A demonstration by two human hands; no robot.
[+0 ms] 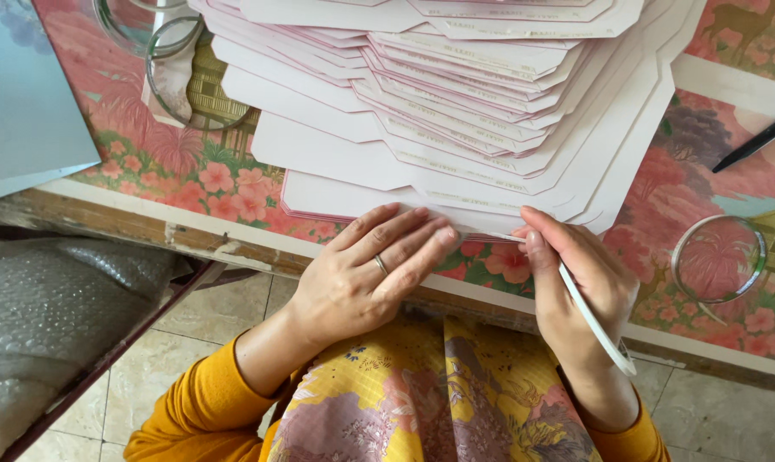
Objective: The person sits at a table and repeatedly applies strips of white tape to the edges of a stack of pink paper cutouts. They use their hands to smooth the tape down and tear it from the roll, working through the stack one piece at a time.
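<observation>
A fanned stack of pale pink and white die-cut card sheets (456, 103) covers the flowered table top (191, 171). My left hand (370, 269), with a ring on one finger, lies flat with its fingertips on the near edge of the lowest sheet. My right hand (576, 274) grips a slim white folding tool (597, 321) and pinches the sheet's edge beside the left fingertips. The tool's long end points back toward my wrist.
Clear glass discs lie on the table at the far left (178, 68) and at the right (717, 257). A black pen (755, 141) rests at the right edge. A light blue sheet (20, 103) is at the left, bubble wrap (45, 308) below it.
</observation>
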